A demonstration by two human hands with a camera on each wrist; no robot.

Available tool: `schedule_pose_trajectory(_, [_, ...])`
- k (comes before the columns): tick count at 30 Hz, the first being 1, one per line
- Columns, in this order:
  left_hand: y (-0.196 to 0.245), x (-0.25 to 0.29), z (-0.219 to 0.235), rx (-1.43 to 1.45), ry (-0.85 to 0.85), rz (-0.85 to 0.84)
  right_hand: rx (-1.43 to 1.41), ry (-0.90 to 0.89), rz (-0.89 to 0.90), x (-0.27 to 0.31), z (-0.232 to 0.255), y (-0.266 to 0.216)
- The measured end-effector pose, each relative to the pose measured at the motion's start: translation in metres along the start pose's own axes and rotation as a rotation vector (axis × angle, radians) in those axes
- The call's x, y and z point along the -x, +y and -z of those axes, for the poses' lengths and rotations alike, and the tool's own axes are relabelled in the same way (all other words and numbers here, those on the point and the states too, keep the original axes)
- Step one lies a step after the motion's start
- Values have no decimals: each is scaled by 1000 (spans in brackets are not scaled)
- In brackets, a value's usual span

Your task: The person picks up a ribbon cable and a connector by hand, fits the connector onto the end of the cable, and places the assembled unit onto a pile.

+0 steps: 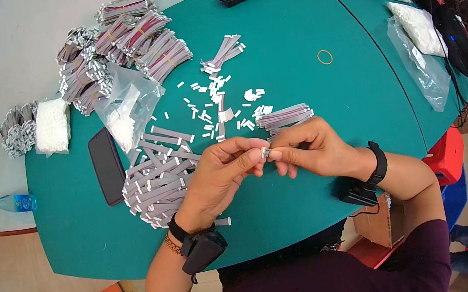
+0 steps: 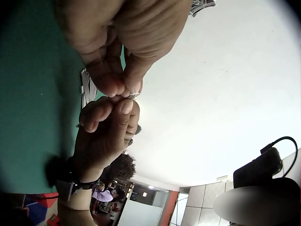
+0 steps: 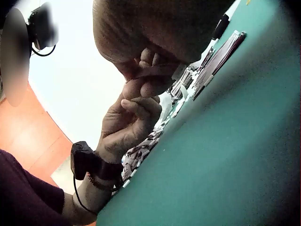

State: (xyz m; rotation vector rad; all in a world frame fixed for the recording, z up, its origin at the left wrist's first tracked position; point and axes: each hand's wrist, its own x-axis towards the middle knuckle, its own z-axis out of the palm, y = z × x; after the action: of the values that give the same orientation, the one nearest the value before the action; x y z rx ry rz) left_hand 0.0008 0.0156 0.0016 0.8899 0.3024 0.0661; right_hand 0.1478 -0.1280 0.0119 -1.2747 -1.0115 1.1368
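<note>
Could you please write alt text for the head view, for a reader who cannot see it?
A person's left hand and right hand pinch a small pale piece between them above a green table. Loose grey ribbon cables lie heaped beside the left hand; tiny white pieces are scattered beyond, near cable bundles.

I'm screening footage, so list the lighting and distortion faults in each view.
Head: black rounded corners suggest a wide lens, and the pinched white piece is too small for detail; left wrist: the pale backdrop glares, the left hand is shaded, and a blurred oval sits lower right; right wrist: the right hand is dark, with another blurred oval at left.
</note>
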Motion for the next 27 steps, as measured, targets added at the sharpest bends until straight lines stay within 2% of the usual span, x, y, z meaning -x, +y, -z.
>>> schedule_pose_trajectory(13, [-1,0,1,-10,11,-2,49,12,42,0,-1,0])
schedule_pose_trajectory(27, [1,0,0,-40,15,1,-21,4,-24,0,0,1])
